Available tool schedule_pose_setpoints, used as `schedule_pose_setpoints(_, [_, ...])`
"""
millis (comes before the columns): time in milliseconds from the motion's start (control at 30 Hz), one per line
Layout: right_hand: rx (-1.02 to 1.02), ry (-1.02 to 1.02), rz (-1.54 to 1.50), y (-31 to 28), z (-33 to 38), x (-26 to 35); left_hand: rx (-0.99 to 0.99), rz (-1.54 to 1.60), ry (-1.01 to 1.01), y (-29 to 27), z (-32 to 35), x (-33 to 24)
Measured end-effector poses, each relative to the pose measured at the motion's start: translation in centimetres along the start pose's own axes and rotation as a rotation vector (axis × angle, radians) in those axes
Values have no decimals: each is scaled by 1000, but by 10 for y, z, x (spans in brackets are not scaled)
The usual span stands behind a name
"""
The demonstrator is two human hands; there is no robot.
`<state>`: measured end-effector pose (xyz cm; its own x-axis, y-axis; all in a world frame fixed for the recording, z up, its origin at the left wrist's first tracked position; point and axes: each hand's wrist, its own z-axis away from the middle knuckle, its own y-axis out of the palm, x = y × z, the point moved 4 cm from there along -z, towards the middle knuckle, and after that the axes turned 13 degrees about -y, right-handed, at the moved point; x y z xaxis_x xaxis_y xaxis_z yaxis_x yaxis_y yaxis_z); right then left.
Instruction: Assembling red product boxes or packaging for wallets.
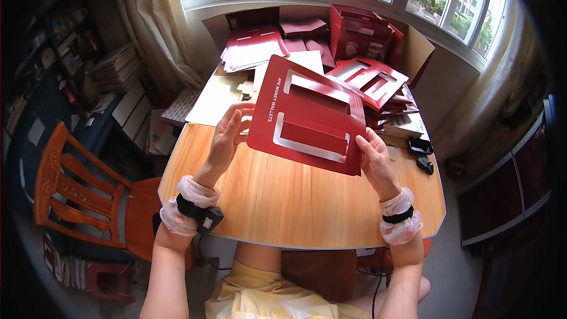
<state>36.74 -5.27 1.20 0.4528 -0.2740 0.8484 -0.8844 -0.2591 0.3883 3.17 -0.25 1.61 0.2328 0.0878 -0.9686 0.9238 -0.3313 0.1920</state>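
Observation:
A flat dark-red card sleeve (pixel 307 110) with two long cut-out windows is held up, tilted, above the table's middle. My right hand (pixel 377 156) pinches its lower right edge, the thumb lying on the front face. Beside the left edge is my left hand (pixel 227 136), its fingers bent and apart, with the tips at or just behind the edge; whether they touch the card cannot be made out. Both wrists have translucent crinkled covers and black bands, and a small black device (pixel 209 218) sits on the left one.
The wooden table (pixel 254 201) carries stacked red-and-white cards (pixel 254 47) at the back left, more windowed sleeves (pixel 369 80) at the back right, and an upright red box (pixel 360 32). Black items (pixel 422 153) lie by the right edge. A wooden chair (pixel 88 195) stands left.

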Motion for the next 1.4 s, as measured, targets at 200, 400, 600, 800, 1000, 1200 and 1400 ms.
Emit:
schedule_pose_setpoints(200, [-16,-10,2,2,-1,-1,210,-156,196,12,15,-2])
schedule_pose_setpoints(400, [-61,-14,39,2,-2,-13,136,-259,149,16,9,-13])
schedule_pose_setpoints(600, [-18,-101,80,-1,3,-12,87,-152,221,25,1,-9])
schedule_pose_setpoints(800, [7,-122,80,3,3,-19,111,-102,124,17,1,-9])
schedule_pose_setpoints(1000, [41,-132,68,9,4,-14,106,-460,273,13,5,-11])
schedule_pose_setpoints(1200, [-10,-184,133,0,2,-10,161,-431,316,19,6,-12])
schedule_pose_setpoints(1400, [10,-164,107,4,-3,-19,146,-409,203,2,13,0])
